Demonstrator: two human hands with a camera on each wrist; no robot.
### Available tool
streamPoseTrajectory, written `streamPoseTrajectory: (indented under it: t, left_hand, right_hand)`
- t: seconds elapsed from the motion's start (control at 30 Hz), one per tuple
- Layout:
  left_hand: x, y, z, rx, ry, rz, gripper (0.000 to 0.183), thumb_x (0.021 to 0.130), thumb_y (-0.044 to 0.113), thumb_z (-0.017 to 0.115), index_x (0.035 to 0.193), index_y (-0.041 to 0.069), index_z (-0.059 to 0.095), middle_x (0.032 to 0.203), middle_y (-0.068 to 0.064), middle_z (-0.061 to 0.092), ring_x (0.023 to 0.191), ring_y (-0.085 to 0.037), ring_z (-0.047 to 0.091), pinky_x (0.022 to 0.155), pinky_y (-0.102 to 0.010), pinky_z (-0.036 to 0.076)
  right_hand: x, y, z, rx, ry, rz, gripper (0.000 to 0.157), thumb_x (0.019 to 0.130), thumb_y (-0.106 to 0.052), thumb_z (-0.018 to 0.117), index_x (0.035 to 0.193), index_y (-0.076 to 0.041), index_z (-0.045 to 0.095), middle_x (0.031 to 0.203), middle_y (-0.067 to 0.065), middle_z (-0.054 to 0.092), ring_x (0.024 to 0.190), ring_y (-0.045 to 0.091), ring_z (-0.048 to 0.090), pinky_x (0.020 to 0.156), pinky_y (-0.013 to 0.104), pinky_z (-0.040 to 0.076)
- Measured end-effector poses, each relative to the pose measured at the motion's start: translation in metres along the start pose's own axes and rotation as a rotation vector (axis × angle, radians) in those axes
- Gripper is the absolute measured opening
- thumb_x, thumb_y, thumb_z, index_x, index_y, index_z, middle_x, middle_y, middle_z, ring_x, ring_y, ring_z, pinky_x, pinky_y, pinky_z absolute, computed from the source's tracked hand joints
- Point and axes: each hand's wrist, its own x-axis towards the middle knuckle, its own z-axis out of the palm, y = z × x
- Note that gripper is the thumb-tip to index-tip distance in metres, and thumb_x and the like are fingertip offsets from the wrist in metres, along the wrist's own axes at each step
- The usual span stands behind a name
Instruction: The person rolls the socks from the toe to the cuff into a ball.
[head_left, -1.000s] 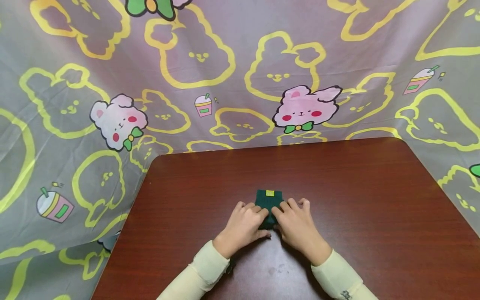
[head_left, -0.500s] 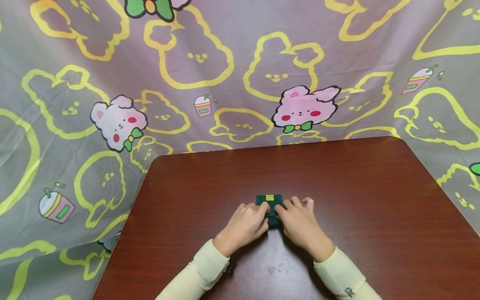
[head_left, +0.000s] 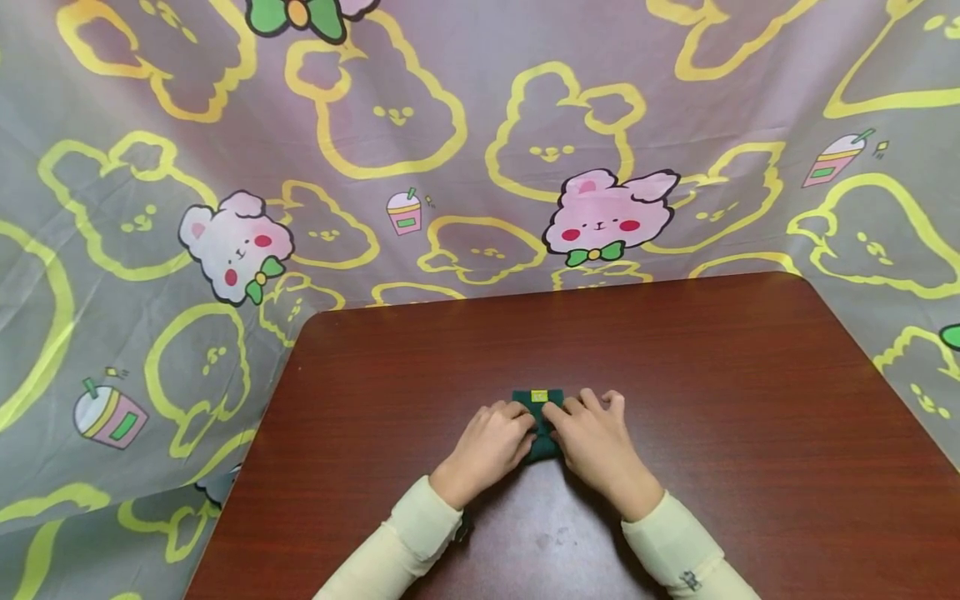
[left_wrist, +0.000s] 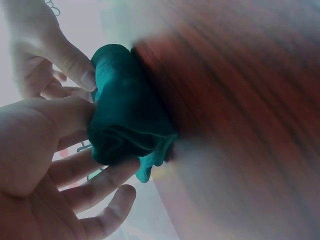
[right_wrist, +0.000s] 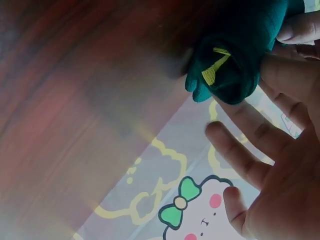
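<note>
A dark green knit cloth, partly rolled up, lies on the table in front of me. Its flat far end carries a small yellow patch. My left hand holds the left end of the roll, thumb on the near side and fingers over the far side. At the other end my right hand grips it likewise. In the left wrist view the green roll shows layered folds at its end. Inside the open end in the right wrist view, a yellow strip shows.
The brown wooden table extends around both hands, with rounded far corners. A grey curtain printed with yellow bear outlines and pink rabbits hangs behind it and at both sides.
The cloth's far end has shifted slightly toward me, and a thicker roll shows at its near end. My left thumb has moved in from below to the roll; my fingers have shifted their hold.
</note>
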Motion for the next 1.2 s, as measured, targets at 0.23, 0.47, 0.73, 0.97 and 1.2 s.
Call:
streamPoseTrajectory:
  t: [0.23, 0.47, 0.73, 0.97, 1.2]
  left_hand:
    - [-0.002, 0.002, -0.003, 0.053, -0.069, 0.053, 0.021, 0.092, 0.040, 0.073, 0.086, 0.021, 0.077, 0.111, 0.002, 0.063, 0.096, -0.020, 0.053, 0.067, -0.033, 0.049]
    - [-0.001, 0.006, -0.006, 0.106, -0.148, 0.080, 0.038, 0.078, 0.055, 0.082, 0.091, 0.019, 0.077, 0.105, 0.004, 0.063, 0.095, -0.017, 0.051, 0.067, -0.033, 0.045]
    - [0.001, 0.008, -0.005, 0.135, -0.112, 0.094, 0.023, 0.081, 0.040, 0.083, 0.086, 0.019, 0.075, 0.091, 0.005, 0.066, 0.082, -0.016, 0.057, 0.062, -0.031, 0.044]
    - [0.000, 0.006, 0.000, 0.113, -0.082, 0.078, 0.020, 0.081, 0.037, 0.082, 0.086, 0.019, 0.076, 0.090, 0.007, 0.069, 0.079, -0.014, 0.059, 0.060, -0.031, 0.044]
    - [-0.001, 0.004, 0.004, 0.083, -0.044, 0.067, 0.020, 0.082, 0.034, 0.081, 0.083, 0.017, 0.071, 0.080, 0.005, 0.067, 0.073, -0.015, 0.060, 0.058, -0.031, 0.044]
  right_hand:
    - [-0.001, 0.000, 0.000, -0.032, -0.002, -0.049, 0.018, 0.077, -0.019, 0.085, 0.079, -0.016, 0.068, 0.084, 0.003, 0.062, 0.086, 0.026, 0.051, 0.081, 0.059, 0.035]
    - [-0.001, -0.001, -0.004, -0.039, -0.016, -0.065, 0.017, 0.079, -0.016, 0.082, 0.072, -0.016, 0.066, 0.075, -0.001, 0.061, 0.079, 0.024, 0.051, 0.083, 0.060, 0.034]
    - [-0.002, -0.001, -0.006, -0.026, -0.041, -0.050, 0.016, 0.078, -0.018, 0.081, 0.070, -0.018, 0.067, 0.070, -0.003, 0.061, 0.076, 0.022, 0.052, 0.086, 0.062, 0.033]
    - [-0.002, -0.003, -0.010, -0.029, -0.120, -0.041, 0.023, 0.075, -0.036, 0.085, 0.078, -0.018, 0.072, 0.076, -0.001, 0.066, 0.080, 0.023, 0.055, 0.089, 0.063, 0.032]
    - [-0.001, -0.003, -0.006, -0.034, -0.101, -0.039, 0.035, 0.062, -0.036, 0.092, 0.080, -0.016, 0.069, 0.077, 0.000, 0.066, 0.079, 0.023, 0.054, 0.089, 0.062, 0.032]
